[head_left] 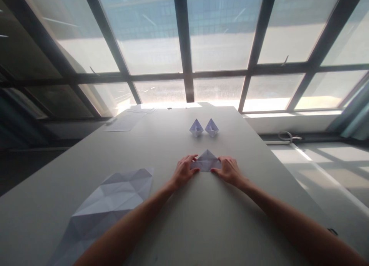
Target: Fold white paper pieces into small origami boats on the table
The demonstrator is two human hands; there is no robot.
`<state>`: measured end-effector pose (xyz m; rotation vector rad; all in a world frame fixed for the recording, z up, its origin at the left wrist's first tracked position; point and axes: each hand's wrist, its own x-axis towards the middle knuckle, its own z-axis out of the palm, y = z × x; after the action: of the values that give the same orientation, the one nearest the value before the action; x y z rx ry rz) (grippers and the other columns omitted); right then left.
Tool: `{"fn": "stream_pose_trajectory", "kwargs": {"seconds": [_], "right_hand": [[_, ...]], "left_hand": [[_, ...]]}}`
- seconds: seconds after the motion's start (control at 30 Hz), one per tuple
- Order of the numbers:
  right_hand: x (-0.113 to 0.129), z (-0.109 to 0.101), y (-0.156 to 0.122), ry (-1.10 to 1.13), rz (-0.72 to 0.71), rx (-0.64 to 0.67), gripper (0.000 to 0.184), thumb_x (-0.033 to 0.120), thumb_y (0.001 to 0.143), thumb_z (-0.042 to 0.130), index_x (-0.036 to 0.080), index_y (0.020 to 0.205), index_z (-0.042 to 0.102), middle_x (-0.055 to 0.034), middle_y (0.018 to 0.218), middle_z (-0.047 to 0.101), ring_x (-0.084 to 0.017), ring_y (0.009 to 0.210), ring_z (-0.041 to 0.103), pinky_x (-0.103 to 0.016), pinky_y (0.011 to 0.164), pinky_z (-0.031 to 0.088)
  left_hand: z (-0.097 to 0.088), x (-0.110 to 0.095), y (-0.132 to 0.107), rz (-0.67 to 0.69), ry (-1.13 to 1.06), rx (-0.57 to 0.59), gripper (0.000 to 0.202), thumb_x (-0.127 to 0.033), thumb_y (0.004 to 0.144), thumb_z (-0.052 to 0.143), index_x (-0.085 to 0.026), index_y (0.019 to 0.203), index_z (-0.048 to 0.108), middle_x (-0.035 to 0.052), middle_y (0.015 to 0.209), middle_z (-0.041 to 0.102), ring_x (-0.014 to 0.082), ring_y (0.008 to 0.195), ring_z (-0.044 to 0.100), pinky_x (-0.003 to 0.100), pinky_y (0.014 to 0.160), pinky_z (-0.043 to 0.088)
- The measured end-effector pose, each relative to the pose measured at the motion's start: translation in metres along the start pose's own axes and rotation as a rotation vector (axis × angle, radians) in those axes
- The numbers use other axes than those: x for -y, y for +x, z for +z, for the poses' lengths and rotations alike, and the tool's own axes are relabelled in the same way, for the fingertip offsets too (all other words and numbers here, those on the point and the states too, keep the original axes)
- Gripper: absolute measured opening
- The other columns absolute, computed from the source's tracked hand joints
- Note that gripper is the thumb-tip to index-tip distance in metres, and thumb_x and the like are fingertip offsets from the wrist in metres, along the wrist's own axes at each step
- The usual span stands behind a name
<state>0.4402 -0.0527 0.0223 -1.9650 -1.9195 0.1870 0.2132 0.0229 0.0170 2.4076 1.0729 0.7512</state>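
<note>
A folded sheet of white paper (206, 163) lies on the table in front of me, with a pointed triangular top and a straight lower band. My left hand (186, 168) grips its left end, thumb on the near side and fingers behind. At the right end, my right hand (228, 169) pinches the paper in the same way. Just beyond it stand two small folded paper boats, the left boat (196, 128) and the right boat (211, 128), side by side.
A large creased sheet of paper (111, 198) lies unfolded at the left, partly behind my left forearm. Flat white sheets (123, 122) rest at the white table's (167, 143) far left corner. Windows (216, 39) rise beyond the far edge. A coiled cable (285, 135) sits off to the right.
</note>
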Motion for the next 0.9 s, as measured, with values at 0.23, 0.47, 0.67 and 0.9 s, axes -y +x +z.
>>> {"fn": "stream_pose_trajectory", "kwargs": {"seconds": [0.23,0.47,0.67,0.9], "right_hand": [[-0.007,0.01,0.003,0.239,-0.038,-0.151,0.012,0.029,0.081,0.069,0.019,0.083,0.063,-0.0059,0.086,0.067,-0.022,0.084,0.059,-0.03,0.076,0.039],[-0.022,0.013,0.007,0.445,-0.149,-0.328,0.013,0.031,0.086,0.064,0.021,0.079,0.064,-0.0028,0.076,0.067,-0.02,0.074,0.06,-0.031,0.075,0.041],[-0.034,0.015,0.011,0.435,-0.13,-0.347,0.018,0.034,0.089,0.061,0.022,0.078,0.069,-0.004,0.075,0.067,-0.021,0.074,0.061,-0.032,0.077,0.043],[-0.039,0.009,0.014,0.421,-0.123,-0.351,0.015,0.031,0.086,0.064,0.021,0.079,0.072,-0.0054,0.074,0.068,-0.023,0.075,0.063,-0.034,0.076,0.046]], "left_hand": [[0.004,0.006,-0.001,0.022,-0.08,-0.018,0.055,-0.021,0.075,0.076,-0.022,0.127,0.058,0.0067,0.113,0.063,0.0257,0.108,0.059,0.037,0.096,0.045],[0.006,0.011,0.001,-0.07,-0.306,-0.208,0.039,-0.038,0.087,0.064,-0.018,0.12,0.061,0.01,0.117,0.06,0.0209,0.095,0.064,0.032,0.083,0.052],[0.003,0.014,0.005,-0.226,-0.484,-0.239,0.036,-0.043,0.093,0.052,-0.016,0.112,0.065,0.0075,0.096,0.072,0.0192,0.083,0.067,0.029,0.074,0.051],[0.001,0.009,0.006,-0.253,-0.597,-0.187,0.036,-0.039,0.078,0.069,-0.015,0.104,0.067,0.0078,0.093,0.074,0.0194,0.082,0.068,0.03,0.076,0.052]]}}
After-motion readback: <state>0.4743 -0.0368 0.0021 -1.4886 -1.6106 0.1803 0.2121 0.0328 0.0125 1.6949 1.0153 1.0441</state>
